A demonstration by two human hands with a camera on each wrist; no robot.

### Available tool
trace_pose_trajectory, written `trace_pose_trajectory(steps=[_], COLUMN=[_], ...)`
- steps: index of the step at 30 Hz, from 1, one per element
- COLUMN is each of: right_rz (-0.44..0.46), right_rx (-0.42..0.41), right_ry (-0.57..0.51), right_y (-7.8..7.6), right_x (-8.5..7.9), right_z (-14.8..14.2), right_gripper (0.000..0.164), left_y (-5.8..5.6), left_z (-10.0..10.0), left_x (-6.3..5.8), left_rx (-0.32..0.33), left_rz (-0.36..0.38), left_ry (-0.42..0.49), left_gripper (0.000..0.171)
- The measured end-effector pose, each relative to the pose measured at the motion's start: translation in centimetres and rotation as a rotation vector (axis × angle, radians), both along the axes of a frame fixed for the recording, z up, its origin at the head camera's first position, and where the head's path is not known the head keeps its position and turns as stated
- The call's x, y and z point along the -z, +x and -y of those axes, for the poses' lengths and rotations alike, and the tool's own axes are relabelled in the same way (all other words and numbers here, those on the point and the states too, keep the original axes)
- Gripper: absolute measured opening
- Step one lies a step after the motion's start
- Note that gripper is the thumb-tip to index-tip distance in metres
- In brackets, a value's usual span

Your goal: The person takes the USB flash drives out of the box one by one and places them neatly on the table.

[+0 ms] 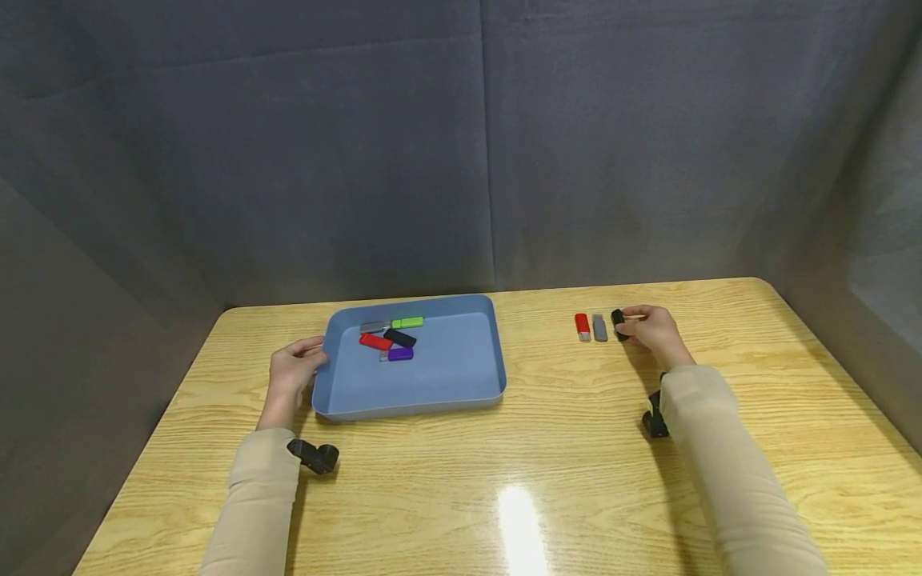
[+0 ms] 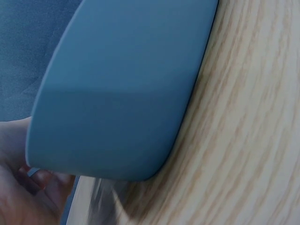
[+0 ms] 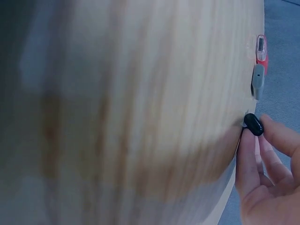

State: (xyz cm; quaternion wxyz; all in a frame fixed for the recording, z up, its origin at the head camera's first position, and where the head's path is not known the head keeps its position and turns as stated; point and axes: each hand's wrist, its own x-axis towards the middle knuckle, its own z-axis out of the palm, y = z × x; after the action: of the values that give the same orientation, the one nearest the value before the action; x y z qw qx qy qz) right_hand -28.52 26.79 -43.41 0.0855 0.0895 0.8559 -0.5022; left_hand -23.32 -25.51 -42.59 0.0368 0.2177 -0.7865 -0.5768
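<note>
One black USB flash drive (image 1: 617, 321) is pinched by the right hand (image 1: 653, 329) beside the grey flash drive (image 1: 600, 329). Light, rigid handling is to be expected when held by its long sides. The right forearm (image 1: 727, 472) is angled inward; whether the blue tray (image 1: 454, 364) is gripped by the left hand (image 1: 294, 366) cannot be told.

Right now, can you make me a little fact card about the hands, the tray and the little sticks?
Left hand: touches the left side of the blue tray
Right hand: pinches a held black stick
Inside tray: green stick, grey piece, red stick, loose black stick, purple stick
On wooden table: second red stick and grey stick, side by side
Held stick touching table: can't tell
</note>
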Motion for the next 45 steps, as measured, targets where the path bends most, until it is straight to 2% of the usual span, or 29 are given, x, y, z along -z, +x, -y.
trace_pose_trajectory(steps=[11, 22, 37, 45], right_rz=[0.006, -0.001, -0.023, -0.006], right_rx=[0.023, 0.04, 0.065, 0.069], right_ry=[0.047, 0.039, 0.083, 0.042], right_y=[0.24, 0.26, 0.33, 0.6], right_x=[-0.16, -0.45, -0.51, -0.18], right_z=[0.21, -0.08, -0.22, -0.43], right_gripper=[0.051, 0.051, 0.048, 0.05], left_y=[0.03, -0.06, 0.12, 0.23], left_z=[0.04, 0.13, 0.12, 0.17], left_x=[0.2, 0.38, -0.01, -0.02], left_rx=[0.001, 0.005, 0.003, 0.007], left_rz=[-0.005, -0.007, -0.037, -0.035], left_ry=[0.003, 0.015, 0.029, 0.041], left_gripper=[0.043, 0.044, 0.045, 0.046])
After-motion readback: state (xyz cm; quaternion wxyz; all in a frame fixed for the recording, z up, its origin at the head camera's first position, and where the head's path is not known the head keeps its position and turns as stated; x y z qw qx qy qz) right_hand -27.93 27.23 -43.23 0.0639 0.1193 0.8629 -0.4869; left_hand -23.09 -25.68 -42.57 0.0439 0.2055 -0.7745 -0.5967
